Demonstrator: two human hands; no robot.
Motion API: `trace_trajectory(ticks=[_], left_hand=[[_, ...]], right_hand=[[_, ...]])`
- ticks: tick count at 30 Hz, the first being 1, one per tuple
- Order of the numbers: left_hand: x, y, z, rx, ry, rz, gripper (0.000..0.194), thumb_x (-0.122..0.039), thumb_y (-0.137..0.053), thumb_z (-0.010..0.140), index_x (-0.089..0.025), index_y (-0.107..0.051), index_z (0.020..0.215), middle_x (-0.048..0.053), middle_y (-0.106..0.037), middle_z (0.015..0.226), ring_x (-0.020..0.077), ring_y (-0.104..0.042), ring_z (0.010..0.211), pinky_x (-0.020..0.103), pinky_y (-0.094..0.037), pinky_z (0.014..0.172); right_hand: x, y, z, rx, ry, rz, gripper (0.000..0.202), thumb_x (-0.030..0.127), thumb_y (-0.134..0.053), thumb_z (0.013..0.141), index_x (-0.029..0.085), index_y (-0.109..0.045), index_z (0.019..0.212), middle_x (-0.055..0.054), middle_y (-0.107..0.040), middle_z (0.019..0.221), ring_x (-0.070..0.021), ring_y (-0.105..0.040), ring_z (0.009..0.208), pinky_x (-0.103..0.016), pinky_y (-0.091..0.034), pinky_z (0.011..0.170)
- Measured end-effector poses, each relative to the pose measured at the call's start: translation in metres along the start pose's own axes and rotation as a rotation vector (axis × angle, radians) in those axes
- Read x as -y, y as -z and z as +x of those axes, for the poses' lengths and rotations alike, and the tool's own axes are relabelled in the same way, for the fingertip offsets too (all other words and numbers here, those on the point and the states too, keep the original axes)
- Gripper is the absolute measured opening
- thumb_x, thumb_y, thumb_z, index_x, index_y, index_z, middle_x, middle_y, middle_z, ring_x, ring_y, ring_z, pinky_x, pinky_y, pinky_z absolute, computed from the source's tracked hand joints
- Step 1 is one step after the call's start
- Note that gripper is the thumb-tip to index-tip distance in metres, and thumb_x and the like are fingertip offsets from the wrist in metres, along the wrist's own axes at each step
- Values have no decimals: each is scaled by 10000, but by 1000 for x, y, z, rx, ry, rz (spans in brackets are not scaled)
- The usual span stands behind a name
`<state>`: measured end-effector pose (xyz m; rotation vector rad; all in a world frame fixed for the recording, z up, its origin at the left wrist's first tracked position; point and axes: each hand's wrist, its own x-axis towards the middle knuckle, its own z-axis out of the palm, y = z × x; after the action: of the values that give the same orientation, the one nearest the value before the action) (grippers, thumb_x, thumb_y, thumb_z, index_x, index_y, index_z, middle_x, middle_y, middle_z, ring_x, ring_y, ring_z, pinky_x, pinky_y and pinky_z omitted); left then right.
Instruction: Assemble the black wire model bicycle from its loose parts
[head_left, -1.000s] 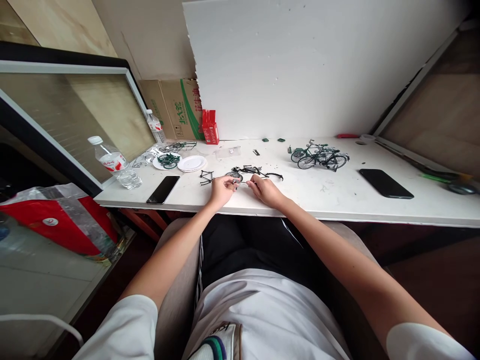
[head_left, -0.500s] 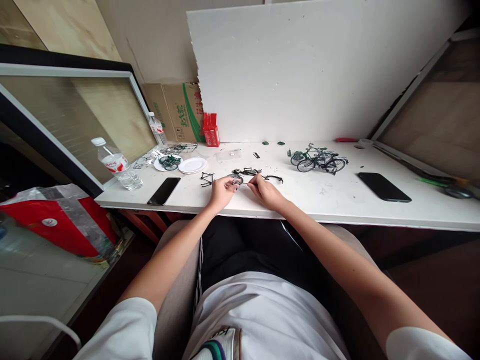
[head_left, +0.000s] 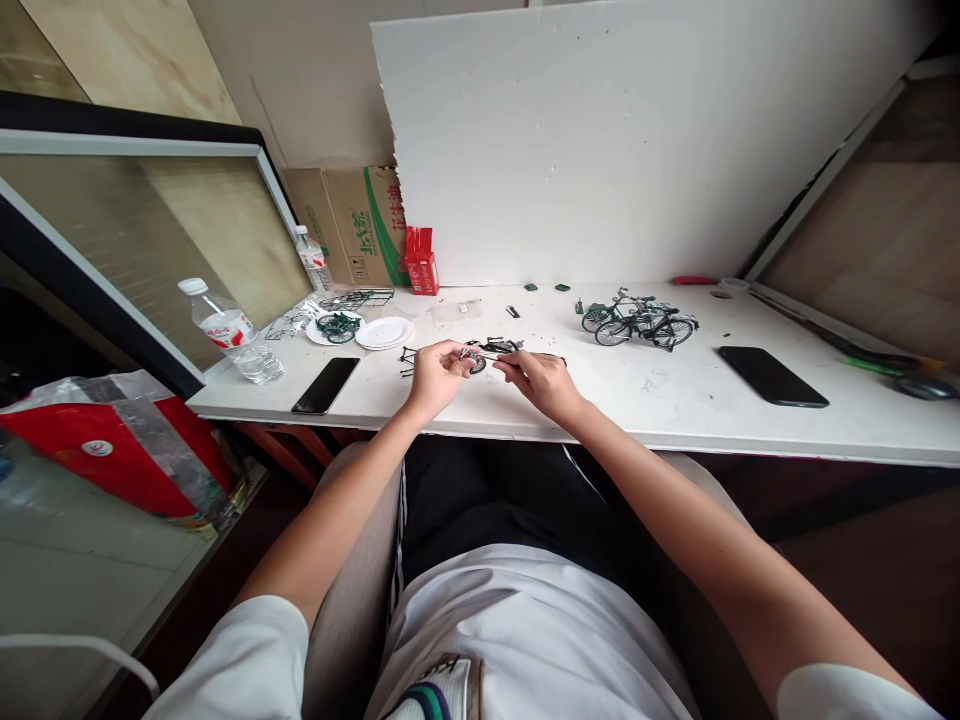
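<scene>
Near the table's front edge, my left hand (head_left: 437, 381) pinches a small part too tiny to make out, its fingertips beside a small dark wheel (head_left: 478, 364). My right hand (head_left: 544, 384) is closed on a thin rod (head_left: 489, 356), whose tip reaches the left fingertips. Just behind the hands lie black model bicycle parts (head_left: 504, 346), partly hidden by my fingers. A small black frame piece (head_left: 406, 360) shows left of my left hand. Assembled model bicycles (head_left: 637, 318), green and black, stand to the right.
Phones (head_left: 327, 385) (head_left: 772, 376) lie at left and right on the white table (head_left: 645, 400). White plates (head_left: 384, 333), one bearing a green model bicycle (head_left: 337, 326), are at the left. A water bottle (head_left: 232, 332), a red box (head_left: 421, 262) and a carton (head_left: 352, 225) stand there too.
My left hand has shifted slightly left and up, and my right hand slightly right. The rod's tip now meets the left fingertips higher up, and the right hand covers more of the curved black part.
</scene>
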<state>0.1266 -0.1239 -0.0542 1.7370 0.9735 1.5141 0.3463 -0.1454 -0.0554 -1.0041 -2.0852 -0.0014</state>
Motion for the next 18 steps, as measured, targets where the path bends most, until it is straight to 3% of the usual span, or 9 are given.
trace_trajectory(ticks=[6, 12, 15, 18], left_hand=[[-5, 0, -2, -56, -130, 80, 161, -110, -672, 879, -152, -827, 898, 91, -821, 959, 147, -707, 680, 267, -576, 661], [1, 1, -1, -129, -444, 293, 320, -37, -565, 941, -181, -842, 1006, 68, -816, 939, 161, -760, 801, 277, -590, 774], [3, 0, 2, -141, -522, 335, 326, -25, -562, 939, -179, -837, 1024, 69, -819, 960, 161, -765, 823, 273, -592, 777], [2, -1, 8, -133, -517, 325, 368, 18, -541, 913, -171, -828, 1042, 63, -813, 938, 156, -763, 808, 264, -592, 765]], right_hand=[[17, -1, 5, -47, -218, 378, 515, 748, -487, 1033, 254, -593, 935, -38, -731, 671, -184, -620, 529, -324, -510, 600], [30, -8, 16, -41, -468, 777, 589, 823, -579, 937, 239, -568, 862, -37, -704, 611, -153, -547, 444, -297, -455, 486], [27, -13, 17, -67, -455, 757, 572, 807, -539, 971, 240, -554, 895, -15, -682, 597, -151, -549, 455, -285, -450, 510], [18, -16, 16, -87, -362, 524, 498, 738, -440, 1053, 256, -512, 951, 15, -635, 591, -170, -554, 501, -296, -447, 574]])
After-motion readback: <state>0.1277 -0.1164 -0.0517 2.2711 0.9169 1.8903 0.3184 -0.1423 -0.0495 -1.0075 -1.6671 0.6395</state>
